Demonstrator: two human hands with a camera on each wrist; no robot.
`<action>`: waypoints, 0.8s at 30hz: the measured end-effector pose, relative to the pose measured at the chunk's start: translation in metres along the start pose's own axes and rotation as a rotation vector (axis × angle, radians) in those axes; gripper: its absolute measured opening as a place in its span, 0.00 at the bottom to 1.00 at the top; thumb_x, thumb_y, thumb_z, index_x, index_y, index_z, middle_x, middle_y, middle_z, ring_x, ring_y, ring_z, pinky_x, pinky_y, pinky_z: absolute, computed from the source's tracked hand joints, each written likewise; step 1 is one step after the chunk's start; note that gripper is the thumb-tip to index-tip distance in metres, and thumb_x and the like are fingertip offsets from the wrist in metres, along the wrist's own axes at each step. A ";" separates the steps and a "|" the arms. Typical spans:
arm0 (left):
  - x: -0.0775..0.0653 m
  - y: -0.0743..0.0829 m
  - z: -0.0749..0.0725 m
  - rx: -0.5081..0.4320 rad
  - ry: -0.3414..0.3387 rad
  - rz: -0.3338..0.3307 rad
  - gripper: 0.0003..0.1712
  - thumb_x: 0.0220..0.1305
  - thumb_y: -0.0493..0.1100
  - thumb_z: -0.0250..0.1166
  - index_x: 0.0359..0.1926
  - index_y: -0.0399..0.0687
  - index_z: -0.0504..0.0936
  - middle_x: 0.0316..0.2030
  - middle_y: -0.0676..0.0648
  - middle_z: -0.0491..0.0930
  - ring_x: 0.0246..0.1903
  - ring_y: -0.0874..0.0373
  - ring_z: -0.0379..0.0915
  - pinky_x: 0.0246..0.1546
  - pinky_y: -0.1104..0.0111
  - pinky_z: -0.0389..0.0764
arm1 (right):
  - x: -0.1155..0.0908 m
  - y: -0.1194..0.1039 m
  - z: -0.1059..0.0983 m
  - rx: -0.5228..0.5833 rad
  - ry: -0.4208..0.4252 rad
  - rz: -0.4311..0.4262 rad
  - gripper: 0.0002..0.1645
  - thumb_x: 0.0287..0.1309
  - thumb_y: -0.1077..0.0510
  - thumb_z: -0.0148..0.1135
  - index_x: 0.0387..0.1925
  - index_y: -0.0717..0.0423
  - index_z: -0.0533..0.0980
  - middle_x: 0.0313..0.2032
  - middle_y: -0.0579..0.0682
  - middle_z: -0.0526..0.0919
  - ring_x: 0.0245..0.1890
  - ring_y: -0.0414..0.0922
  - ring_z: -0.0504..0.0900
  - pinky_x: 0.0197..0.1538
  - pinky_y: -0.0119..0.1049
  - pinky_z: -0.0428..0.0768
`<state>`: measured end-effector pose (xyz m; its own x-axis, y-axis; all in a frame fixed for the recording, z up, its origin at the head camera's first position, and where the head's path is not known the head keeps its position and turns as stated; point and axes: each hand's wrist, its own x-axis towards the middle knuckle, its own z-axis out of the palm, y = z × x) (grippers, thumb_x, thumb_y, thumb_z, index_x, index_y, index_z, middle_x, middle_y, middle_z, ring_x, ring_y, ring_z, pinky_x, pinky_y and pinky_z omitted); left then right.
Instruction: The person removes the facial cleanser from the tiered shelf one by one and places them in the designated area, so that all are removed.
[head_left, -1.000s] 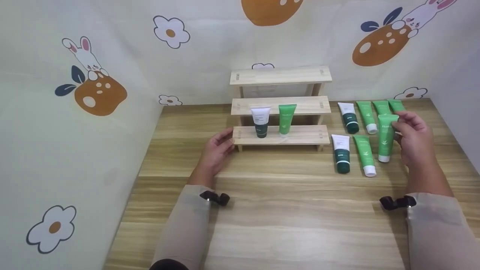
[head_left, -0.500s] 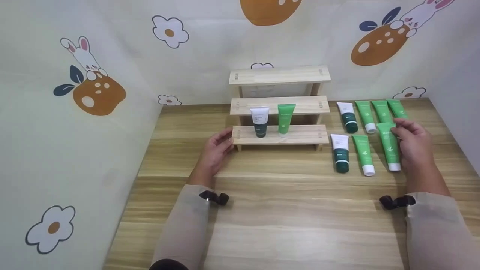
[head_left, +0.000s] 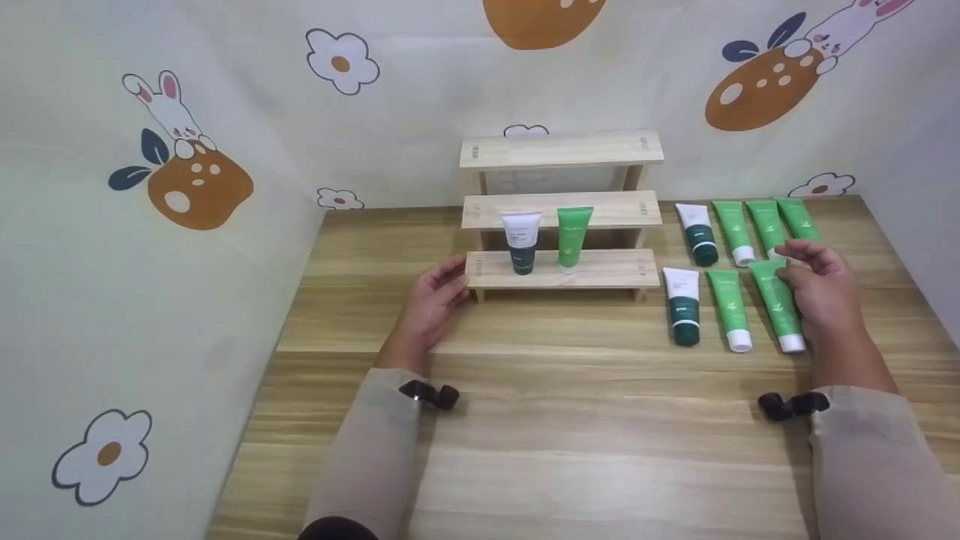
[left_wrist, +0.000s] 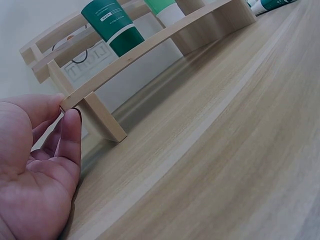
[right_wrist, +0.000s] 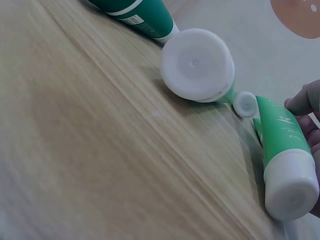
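Note:
My right hand (head_left: 829, 296) pinches a green squeeze tube (head_left: 776, 307) near its flat end, thumb on the edge. Its white cap points toward me, and in the right wrist view the tube (right_wrist: 282, 130) lies close over the wood. On the left, the thumb and a finger of my left hand (head_left: 431, 307) grip the left end of the lowest step of a three-tier wooden display stand (head_left: 622, 271); the left wrist view shows the thumb above the board. Upright on that step are a white and dark-green tube (head_left: 523, 244) and a green tube (head_left: 572, 236).
Left of the held tube lie another green tube (head_left: 727, 304) and a white and dark-green tube (head_left: 682, 304). Behind them is a row with a white and dark-green tube (head_left: 697, 234) and 3 green tubes (head_left: 733, 229). A patterned wall covering (head_left: 420, 135) borders the table.
My right hand has lowered the green tube toward the table beside the front row, its cap swinging right and toward me. The left hand stays at the stand.

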<state>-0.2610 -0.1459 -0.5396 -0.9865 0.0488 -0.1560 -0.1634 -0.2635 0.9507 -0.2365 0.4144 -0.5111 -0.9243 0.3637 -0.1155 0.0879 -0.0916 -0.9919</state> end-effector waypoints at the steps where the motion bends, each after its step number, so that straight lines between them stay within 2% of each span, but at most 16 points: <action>1: 0.000 0.000 0.000 0.000 0.000 0.001 0.27 0.73 0.28 0.63 0.72 0.37 0.76 0.66 0.42 0.78 0.47 0.61 0.80 0.45 0.74 0.85 | 0.000 0.000 0.000 -0.019 0.001 0.000 0.22 0.65 0.75 0.61 0.55 0.53 0.80 0.42 0.32 0.88 0.54 0.33 0.75 0.47 0.16 0.77; 8: 0.000 -0.001 -0.001 0.000 -0.019 0.010 0.26 0.75 0.28 0.62 0.71 0.37 0.76 0.63 0.45 0.78 0.47 0.60 0.79 0.46 0.74 0.84 | 0.001 0.003 0.003 -0.143 0.012 0.010 0.23 0.65 0.74 0.62 0.56 0.49 0.80 0.44 0.32 0.84 0.53 0.33 0.75 0.46 0.15 0.78; 14: -0.001 0.000 -0.001 -0.001 -0.026 0.016 0.26 0.75 0.29 0.62 0.71 0.37 0.76 0.62 0.47 0.79 0.48 0.60 0.79 0.46 0.74 0.84 | 0.001 0.002 0.006 -0.361 0.021 0.044 0.23 0.70 0.67 0.64 0.60 0.42 0.79 0.49 0.29 0.81 0.53 0.30 0.75 0.48 0.15 0.77; 21: -0.001 0.000 -0.001 -0.004 -0.020 0.011 0.26 0.74 0.28 0.62 0.71 0.37 0.77 0.62 0.46 0.80 0.48 0.61 0.80 0.45 0.74 0.84 | 0.001 -0.001 0.009 -0.362 0.059 0.115 0.21 0.69 0.65 0.67 0.59 0.42 0.80 0.49 0.30 0.81 0.50 0.29 0.77 0.47 0.17 0.78; 24: 0.000 0.000 -0.001 -0.008 -0.018 0.008 0.26 0.74 0.28 0.63 0.70 0.38 0.77 0.63 0.45 0.80 0.48 0.60 0.80 0.46 0.74 0.84 | 0.001 -0.002 0.010 -0.393 0.088 0.142 0.19 0.72 0.61 0.66 0.59 0.40 0.79 0.49 0.28 0.79 0.51 0.29 0.75 0.50 0.19 0.77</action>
<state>-0.2607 -0.1467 -0.5399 -0.9876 0.0640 -0.1432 -0.1553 -0.2719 0.9497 -0.2410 0.4052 -0.5088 -0.8590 0.4525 -0.2395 0.3628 0.2080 -0.9083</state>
